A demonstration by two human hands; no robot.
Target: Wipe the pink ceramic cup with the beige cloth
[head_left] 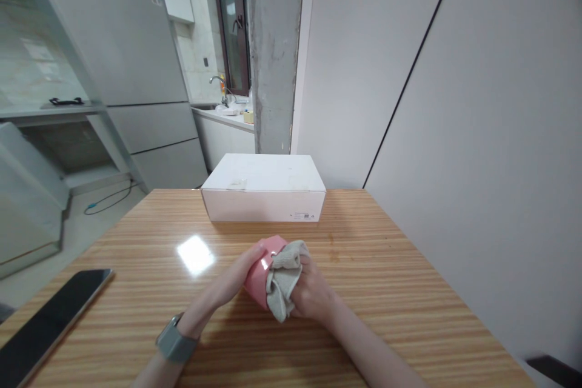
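Note:
My left hand (242, 271) grips a glossy pink bowl (257, 285) by its left side, with the fingers mostly hidden behind it. The bowl is tilted above the wooden table, in front of the white box. A crumpled grey-beige cloth (282, 284) lies against the bowl's right side. Closed around that cloth, my right hand (313, 292) presses it to the bowl; its fingertips are out of sight. How far the cloth reaches inside the bowl cannot be seen.
A white box (264, 205) stands at the far edge of the wood-grain table (373, 291). At the near left lies a dark phone (54, 321). A white wall (491, 151) rises on the right. Behind are a fridge (122, 42) and a sink tap (222, 88).

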